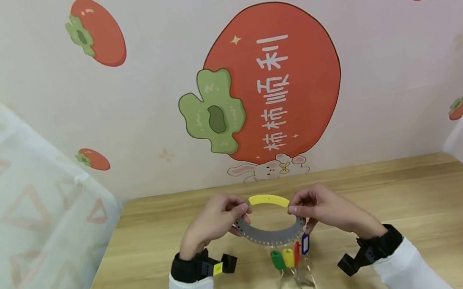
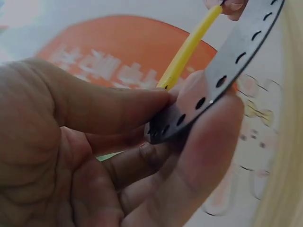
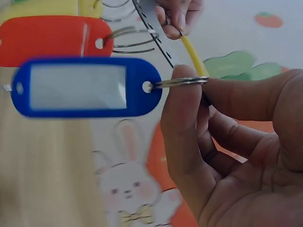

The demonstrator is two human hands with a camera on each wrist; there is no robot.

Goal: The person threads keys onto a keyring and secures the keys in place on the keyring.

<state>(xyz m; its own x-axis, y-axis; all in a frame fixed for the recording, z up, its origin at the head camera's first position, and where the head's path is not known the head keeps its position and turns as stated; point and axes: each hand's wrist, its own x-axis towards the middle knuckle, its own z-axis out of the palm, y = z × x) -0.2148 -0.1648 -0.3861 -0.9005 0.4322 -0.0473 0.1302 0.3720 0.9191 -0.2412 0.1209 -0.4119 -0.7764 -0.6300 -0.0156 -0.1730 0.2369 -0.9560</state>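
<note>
Both hands hold up a key ring holder with a grey curved plate (image 1: 273, 235), pierced along its edge, and a yellow handle (image 1: 269, 199). My left hand (image 1: 224, 216) pinches its left end between thumb and fingers. At the right end, my right hand (image 1: 321, 207) pinches the holder. From the plate hang a green key tag (image 1: 278, 260), a yellow key tag (image 1: 289, 258), a red key tag (image 1: 297, 254) and a blue key tag (image 1: 305, 243), with metal keys (image 1: 312, 277) below. In the right wrist view, the blue tag's split ring (image 3: 182, 82) lies against the fingers; they hide the plate's end.
A wood-grain table (image 1: 121, 283) lies beneath the hands. Behind it stands a pale backdrop (image 1: 148, 77) printed with persimmons and a rabbit. White printed sheets (image 1: 19, 208) slope down at both sides.
</note>
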